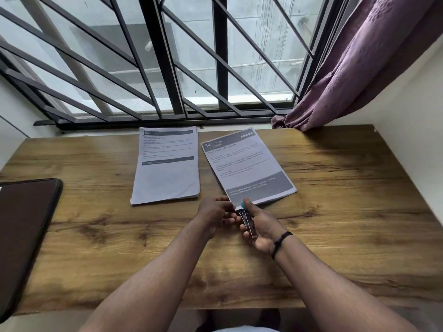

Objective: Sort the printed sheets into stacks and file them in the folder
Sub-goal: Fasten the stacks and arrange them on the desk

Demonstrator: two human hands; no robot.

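Table (pixel 335 212): wood-grain top, brown, matt, dark knots and streaks showing. On it, two lots of white printed paper, matt: a thick stack (pixel 165 166) and, to its right, a tilted sheet set (pixel 247 166) with grey printed bands; a stapler (pixel 248 220) at that set's near corner looks metal and glossy, with a teal plastic tip. At the table's left edge, a dark folder (pixel 26 226) with smooth, faintly shiny cover; behind the table, dark painted metal window bars (pixel 165 68) and a purple cloth curtain (pixel 359 68), crinkled.
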